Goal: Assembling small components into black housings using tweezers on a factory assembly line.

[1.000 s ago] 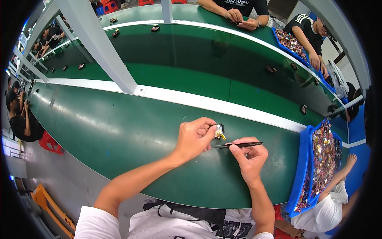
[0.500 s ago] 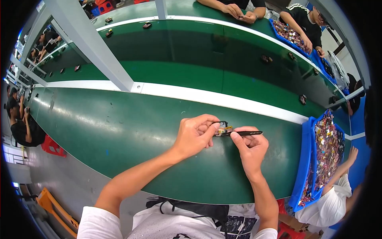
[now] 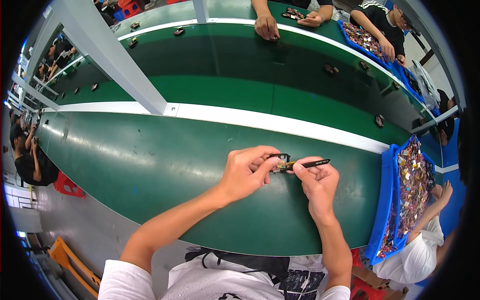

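Head view: we have the left hand (image 3: 247, 172) pinching a small black-framed part (image 3: 283, 157) between thumb and bent fingers, no gap left. Part sits just above the green table (image 3: 165, 165), centre-right; we can't tell whether it touches the surface. Yellow strip (image 3: 290, 163) on the part's right side. Right hand (image 3: 319, 186): thumb and fingers closed around black tweezers (image 3: 316, 163), back end sticking out rightward, tip end at the part. We can't tell whether the tips grip anything.

To the right, near the right hand but apart, we see a blue tray (image 3: 386, 192) heaped with small mixed-colour pieces (image 3: 411, 185). A white-sleeved person's forearm (image 3: 430, 217) is beside it. Beyond the table: white rail (image 3: 280, 126), then green belt (image 3: 215, 92) carrying scattered dark parts (image 3: 379, 121). Across it, a co-worker's hand (image 3: 266, 26) reaches down at the belt's far edge, fingertips on a small dark piece. Grey post (image 3: 112, 57) stands upper left; red stool (image 3: 69, 185) at far left.
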Available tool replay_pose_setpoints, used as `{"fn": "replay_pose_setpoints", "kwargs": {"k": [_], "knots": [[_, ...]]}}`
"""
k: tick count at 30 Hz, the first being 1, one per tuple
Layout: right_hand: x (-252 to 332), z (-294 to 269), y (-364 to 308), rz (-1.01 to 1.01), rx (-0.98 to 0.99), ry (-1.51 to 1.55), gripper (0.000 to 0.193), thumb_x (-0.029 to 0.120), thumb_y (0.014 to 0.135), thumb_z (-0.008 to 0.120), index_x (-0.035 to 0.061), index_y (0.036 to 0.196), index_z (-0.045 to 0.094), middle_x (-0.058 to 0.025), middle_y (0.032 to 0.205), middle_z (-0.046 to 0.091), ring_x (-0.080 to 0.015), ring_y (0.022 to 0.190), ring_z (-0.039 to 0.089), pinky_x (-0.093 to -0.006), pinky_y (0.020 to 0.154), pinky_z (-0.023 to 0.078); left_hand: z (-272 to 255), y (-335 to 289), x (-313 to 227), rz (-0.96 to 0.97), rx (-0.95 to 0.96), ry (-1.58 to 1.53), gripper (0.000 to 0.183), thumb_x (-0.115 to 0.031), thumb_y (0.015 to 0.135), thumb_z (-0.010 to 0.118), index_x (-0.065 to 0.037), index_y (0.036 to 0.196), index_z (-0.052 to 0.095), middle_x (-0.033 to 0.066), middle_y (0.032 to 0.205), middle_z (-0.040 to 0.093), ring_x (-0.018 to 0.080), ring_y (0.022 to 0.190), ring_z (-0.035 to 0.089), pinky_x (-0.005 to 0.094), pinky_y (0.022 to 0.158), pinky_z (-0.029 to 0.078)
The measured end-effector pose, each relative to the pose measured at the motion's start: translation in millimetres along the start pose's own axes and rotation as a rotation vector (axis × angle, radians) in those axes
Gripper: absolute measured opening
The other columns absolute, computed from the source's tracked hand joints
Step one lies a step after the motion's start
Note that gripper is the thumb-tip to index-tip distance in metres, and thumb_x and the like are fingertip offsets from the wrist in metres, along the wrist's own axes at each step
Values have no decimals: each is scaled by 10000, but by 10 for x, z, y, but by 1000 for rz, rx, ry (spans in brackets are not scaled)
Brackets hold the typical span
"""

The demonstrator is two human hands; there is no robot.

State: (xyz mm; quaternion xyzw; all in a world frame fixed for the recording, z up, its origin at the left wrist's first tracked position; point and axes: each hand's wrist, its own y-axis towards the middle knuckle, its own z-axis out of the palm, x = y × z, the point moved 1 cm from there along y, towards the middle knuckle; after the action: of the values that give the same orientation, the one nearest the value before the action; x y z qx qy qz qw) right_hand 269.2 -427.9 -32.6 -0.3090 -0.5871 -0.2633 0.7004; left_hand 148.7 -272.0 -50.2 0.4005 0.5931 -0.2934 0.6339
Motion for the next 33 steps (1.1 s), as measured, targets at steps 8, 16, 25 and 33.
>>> {"fn": "replay_pose_setpoints", "kwargs": {"k": [8,16,25,33], "knots": [[-33,-15,-8,-117,24,1,114,-27,902,741,-46,1000,688,-81,857,721,-82,763,673,-192,594,455,-56,32,9,-160,69,-132,205,-39,992,629,89,1145,679,127,869,727,137,591,669,244,492,532],[-119,10,-50,-519,-37,-248,94,-24,834,808,-17,896,737,-6,715,685,-7,506,456,-191,466,314,-117,58,69,-203,164,-187,283,-127,1036,597,91,1203,668,132,897,727,149,596,675,256,501,544],[-99,61,-57,-616,-53,-334,86,-14,810,823,4,865,760,-45,792,758,-20,485,457,-195,453,321,-133,60,51,-212,176,-242,270,-101,1034,587,96,1206,658,141,886,722,156,597,683,259,503,561],[-108,72,-58,-622,-64,-326,91,-9,810,827,2,870,759,-47,792,759,-18,483,454,-192,453,315,-137,69,22,-210,185,-288,268,-88,1032,584,109,1203,645,148,883,719,166,607,695,270,514,576]]}}
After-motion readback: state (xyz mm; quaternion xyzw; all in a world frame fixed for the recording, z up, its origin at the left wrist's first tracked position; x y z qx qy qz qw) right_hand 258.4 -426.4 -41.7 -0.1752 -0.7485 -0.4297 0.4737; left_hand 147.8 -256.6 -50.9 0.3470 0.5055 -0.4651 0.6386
